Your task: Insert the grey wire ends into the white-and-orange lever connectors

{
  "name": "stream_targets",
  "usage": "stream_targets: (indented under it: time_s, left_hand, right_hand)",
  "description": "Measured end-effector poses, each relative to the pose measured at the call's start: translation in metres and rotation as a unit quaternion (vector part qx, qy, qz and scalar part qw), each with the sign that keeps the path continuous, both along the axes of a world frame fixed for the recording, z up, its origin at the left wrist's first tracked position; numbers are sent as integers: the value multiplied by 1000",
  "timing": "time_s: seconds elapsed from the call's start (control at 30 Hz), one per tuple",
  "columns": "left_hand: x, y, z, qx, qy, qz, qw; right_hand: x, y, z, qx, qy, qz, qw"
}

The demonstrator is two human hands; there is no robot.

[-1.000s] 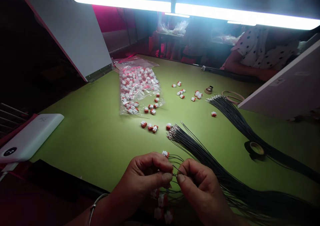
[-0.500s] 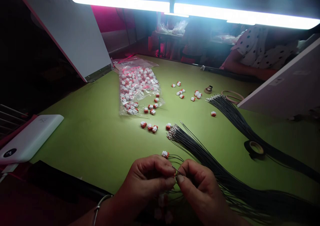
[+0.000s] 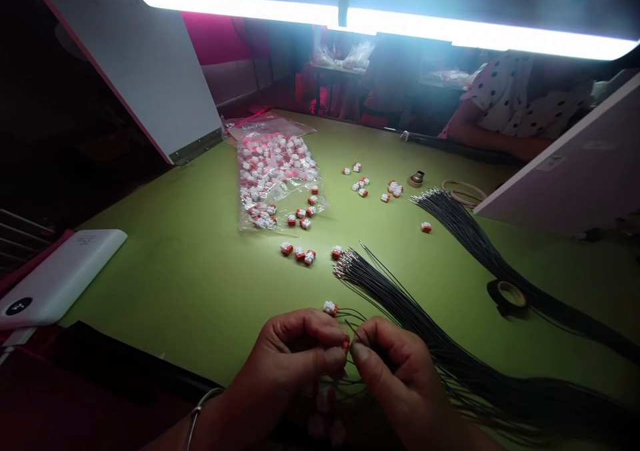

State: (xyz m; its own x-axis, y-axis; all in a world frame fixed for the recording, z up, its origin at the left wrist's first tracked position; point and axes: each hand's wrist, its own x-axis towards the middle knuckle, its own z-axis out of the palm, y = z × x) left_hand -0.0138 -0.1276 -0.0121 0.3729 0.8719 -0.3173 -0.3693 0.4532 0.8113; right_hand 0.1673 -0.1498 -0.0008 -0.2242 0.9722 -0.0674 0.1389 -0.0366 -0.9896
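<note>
My left hand (image 3: 295, 351) pinches a small orange-and-white lever wire connector (image 3: 345, 346) between thumb and fingertips. My right hand (image 3: 395, 368) faces it, pinching a thin black wire (image 3: 353, 331) with a bare metal tip right at the connector. Another connector (image 3: 330, 308) hangs on wires just above my left hand. Several more lie half hidden in shadow below my hands. A large bundle of thin black wires (image 3: 400, 291) with metal-tipped ends fans out across the green table (image 3: 190, 271) beside my right hand.
A plastic bag of connectors (image 3: 275, 184) and scattered loose connectors (image 3: 300, 254) lie ahead. A second wire bundle (image 3: 475, 244) and a tape roll (image 3: 511, 296) sit to the right. A white power bank (image 3: 60, 278) lies left. A co-worker's arm (image 3: 490, 138) rests at the far edge.
My fingertips have shifted slightly, so the orange connector now shows between them, with the wire tip rising beside it. The view has tilted a little; the table items have not moved.
</note>
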Motion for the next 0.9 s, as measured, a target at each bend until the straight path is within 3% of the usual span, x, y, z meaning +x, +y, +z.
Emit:
stream_targets:
  time_s: [0.1,0.23,0.3,0.4,0.47,0.53,0.6,0.67,0.7,0.77,0.9]
  left_hand:
    - [0,-1,-3,-10,4,9,1000]
    - [-2,-3,1,8,11,-24,1000]
    - [-7,0,7,66,48,-32,996]
    - [-21,10,18,195,132,-111,965]
    - [-31,24,23,271,215,-148,926]
    - [-38,42,25,341,344,-84,871]
    - [-39,63,22,409,479,-6,776]
    - [-35,84,16,466,577,2,670]
    - [-32,93,12,486,603,-2,633]
    - [-27,106,4,514,614,-2,599]
    - [-21,103,0,541,584,3,605]
  right_hand:
    - [-2,0,1,10,-9,8,1000]
    - [-2,-1,1,29,-31,-14,999]
    - [0,1,-1,41,-41,-30,998]
    - [2,6,-6,40,-24,-84,995]
    - [0,8,-8,17,11,-109,994]
    - [-3,9,-9,-19,53,-108,993]
    - [-7,9,-9,-56,88,-100,989]
    - [-8,9,-9,-82,109,-97,986]
    - [-8,9,-9,-89,116,-95,985]
    - [-7,10,-10,-99,126,-85,983]
    - [-6,12,-11,-111,148,-65,981]
